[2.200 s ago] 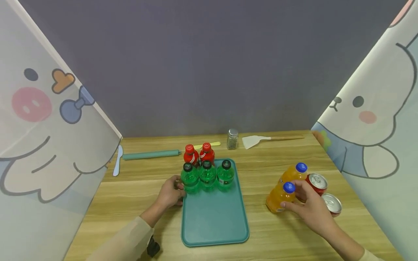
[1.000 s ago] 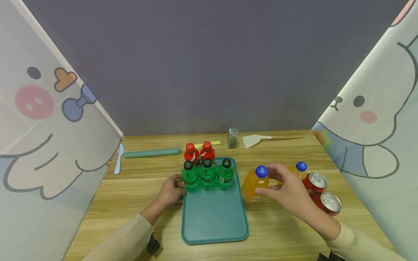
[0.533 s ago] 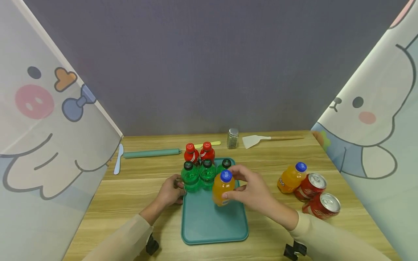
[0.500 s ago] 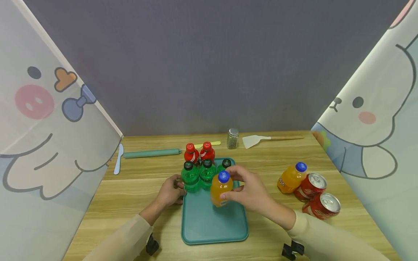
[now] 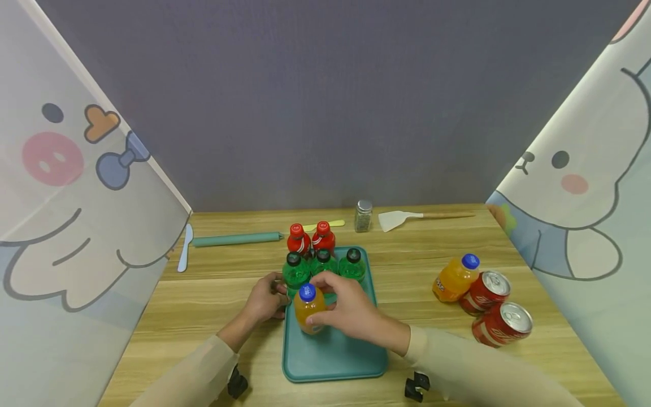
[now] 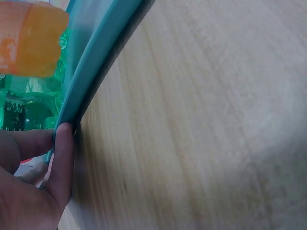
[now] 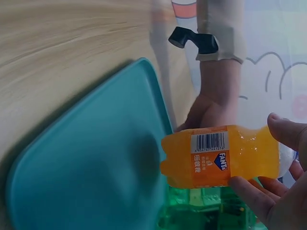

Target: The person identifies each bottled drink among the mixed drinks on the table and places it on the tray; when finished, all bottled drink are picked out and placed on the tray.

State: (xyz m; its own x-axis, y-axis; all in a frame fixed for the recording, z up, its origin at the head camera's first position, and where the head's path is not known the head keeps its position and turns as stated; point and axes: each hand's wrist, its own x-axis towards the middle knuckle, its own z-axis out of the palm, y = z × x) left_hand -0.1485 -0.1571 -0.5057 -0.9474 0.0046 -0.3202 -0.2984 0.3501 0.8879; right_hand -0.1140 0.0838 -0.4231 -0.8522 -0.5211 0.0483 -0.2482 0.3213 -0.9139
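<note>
My right hand (image 5: 351, 305) grips an orange soda bottle (image 5: 308, 311) with a blue cap. In the right wrist view this bottle (image 7: 211, 158) hangs over the teal tray (image 7: 96, 158), its base apart from the surface. Thumb and fingers of my left hand (image 5: 267, 297) pinch the left rim of the tray (image 5: 335, 362); the left wrist view shows that hand (image 6: 43, 177) at the rim. Three green bottles (image 5: 352, 265) with black caps stand in a row on the tray. Behind them are two red-capped bottles (image 5: 298, 240), their lower parts hidden.
A second orange bottle (image 5: 452, 281) and two red cans (image 5: 500, 325) stand right of the tray. Along the back lie a teal rod (image 5: 236, 239), a yellow knife (image 5: 330, 224) and a spatula (image 5: 396, 219), with a spice jar (image 5: 363, 217) upright. A pale blue knife (image 5: 185, 249) lies left.
My right hand has carried the orange bottle leftward from beside the cans to over the tray's left side, in front of the green bottles. My left hand has stayed at the rim.
</note>
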